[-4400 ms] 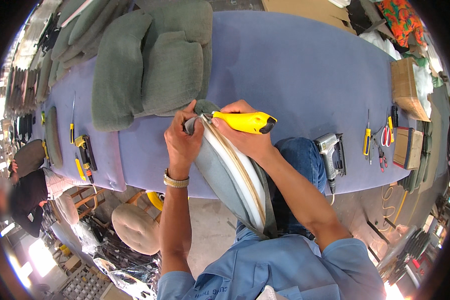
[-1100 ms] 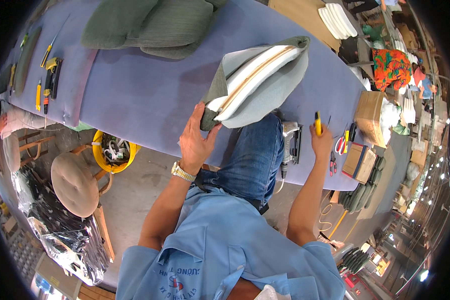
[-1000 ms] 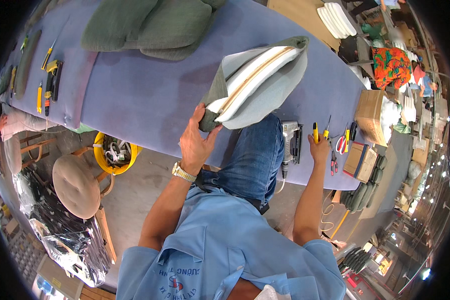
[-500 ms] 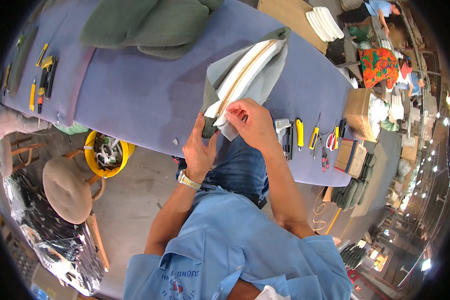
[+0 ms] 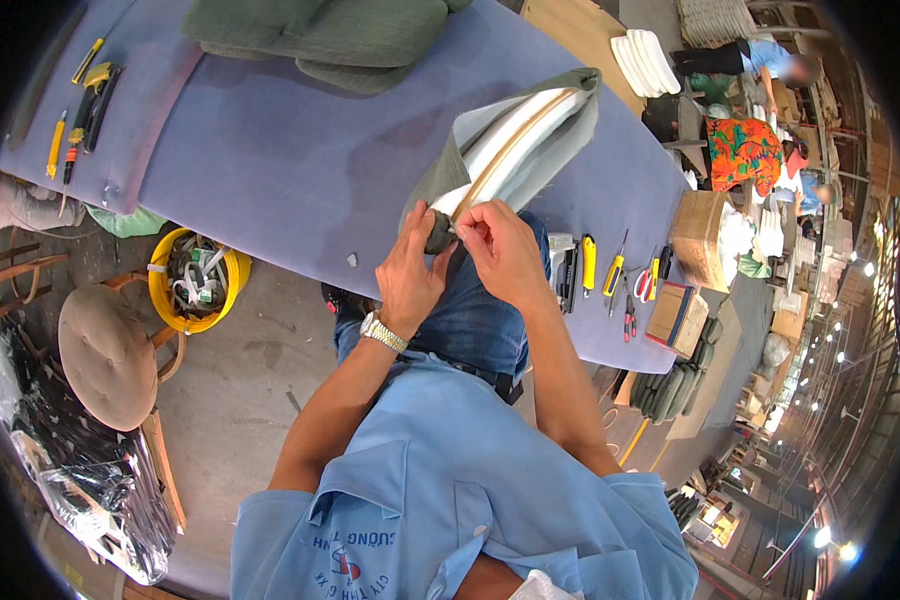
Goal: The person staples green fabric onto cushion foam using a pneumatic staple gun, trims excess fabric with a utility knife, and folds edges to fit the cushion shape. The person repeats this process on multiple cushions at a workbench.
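Observation:
A grey-green fabric cover [image 5: 438, 180] wraps a curved pad with white foam [image 5: 485, 150] showing along its open side. A tan strip [image 5: 518, 137] runs lengthwise down the middle of the foam. The pad's near end rests at the table's front edge, above my lap. My left hand [image 5: 410, 275] is closed on the bunched fabric at that end, thumb and fingers on either side. Beside it, my right hand [image 5: 505, 255] pinches at the edge of the same end; what lies between its fingertips is mostly hidden.
Stacked green cushions [image 5: 340, 40] lie at the back of the blue-covered table [image 5: 270, 170]. A staple gun [image 5: 563, 270], yellow cutter [image 5: 588, 262], screwdrivers and scissors [image 5: 642, 285] sit to the right. More tools lie far left. A yellow bucket [image 5: 238, 285] and round-seated chair [image 5: 105, 355] stand below.
The pale flap that hung below my right hand no longer shows. My right hand has come down closer to my left at the pad's near end. The whole view has shifted slightly.

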`<action>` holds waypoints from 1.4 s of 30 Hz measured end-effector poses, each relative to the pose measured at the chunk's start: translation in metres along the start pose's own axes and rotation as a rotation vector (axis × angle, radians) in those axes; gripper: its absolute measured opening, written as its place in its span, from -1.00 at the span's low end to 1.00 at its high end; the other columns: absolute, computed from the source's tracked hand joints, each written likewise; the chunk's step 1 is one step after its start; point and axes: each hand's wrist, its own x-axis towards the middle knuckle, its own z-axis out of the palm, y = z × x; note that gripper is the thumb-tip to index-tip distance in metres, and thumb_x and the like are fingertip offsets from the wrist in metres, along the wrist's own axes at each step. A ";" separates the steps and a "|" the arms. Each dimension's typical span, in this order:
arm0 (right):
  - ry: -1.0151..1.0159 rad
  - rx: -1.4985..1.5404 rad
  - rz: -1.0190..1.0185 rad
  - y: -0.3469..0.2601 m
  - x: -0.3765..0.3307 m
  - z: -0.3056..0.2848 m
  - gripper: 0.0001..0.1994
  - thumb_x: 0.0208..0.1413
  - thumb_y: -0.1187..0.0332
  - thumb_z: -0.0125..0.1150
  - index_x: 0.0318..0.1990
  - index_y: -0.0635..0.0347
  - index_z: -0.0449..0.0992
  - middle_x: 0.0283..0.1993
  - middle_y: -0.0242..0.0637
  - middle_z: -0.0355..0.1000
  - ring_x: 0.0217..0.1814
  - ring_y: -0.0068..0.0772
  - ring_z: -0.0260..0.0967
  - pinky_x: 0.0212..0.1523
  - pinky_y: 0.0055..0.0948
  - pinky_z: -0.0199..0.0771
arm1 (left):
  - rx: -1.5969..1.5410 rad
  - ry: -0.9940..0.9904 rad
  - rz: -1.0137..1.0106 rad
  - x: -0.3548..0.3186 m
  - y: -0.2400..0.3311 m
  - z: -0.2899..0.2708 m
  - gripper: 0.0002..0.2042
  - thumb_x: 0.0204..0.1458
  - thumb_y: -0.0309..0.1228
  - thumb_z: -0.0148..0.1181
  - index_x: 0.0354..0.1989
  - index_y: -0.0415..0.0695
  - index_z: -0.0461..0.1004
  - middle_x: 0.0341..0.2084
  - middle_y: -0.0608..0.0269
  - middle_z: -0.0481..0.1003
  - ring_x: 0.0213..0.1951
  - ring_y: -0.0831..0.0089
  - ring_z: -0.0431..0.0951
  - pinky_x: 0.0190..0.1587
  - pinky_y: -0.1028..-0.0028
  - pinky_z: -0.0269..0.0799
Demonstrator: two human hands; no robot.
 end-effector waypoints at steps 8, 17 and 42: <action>0.071 0.030 -0.021 -0.003 -0.002 0.007 -0.85 0.17 0.39 0.39 -0.18 0.22 0.57 -0.32 -0.28 0.45 -0.37 -0.41 0.45 -0.29 -0.40 0.50 | -0.012 0.000 0.032 -0.002 -0.005 0.001 -0.41 0.00 -0.43 0.48 0.25 -0.10 0.43 0.31 0.05 0.45 0.19 0.10 0.58 0.01 0.26 0.64; 0.108 0.136 -0.064 0.012 0.011 0.020 -0.85 0.19 0.37 0.40 -0.25 0.23 0.55 -0.30 -0.27 0.47 -0.37 -0.40 0.49 -0.31 -0.42 0.51 | 0.052 0.010 0.008 0.007 0.013 -0.012 -0.40 -0.04 -0.50 0.46 0.24 -0.09 0.45 0.19 0.16 0.52 0.11 0.14 0.58 0.01 0.28 0.60; 0.453 0.592 0.237 0.048 -0.020 -0.042 -0.73 0.24 0.50 0.31 0.07 0.31 0.56 -0.12 -0.23 0.59 -0.05 -0.54 0.53 -0.04 -0.52 0.58 | -0.034 -0.079 -0.044 0.035 0.004 -0.032 -0.49 -0.01 -0.70 0.32 0.20 -0.27 0.53 0.20 -0.09 0.53 0.19 0.07 0.59 0.17 0.29 0.58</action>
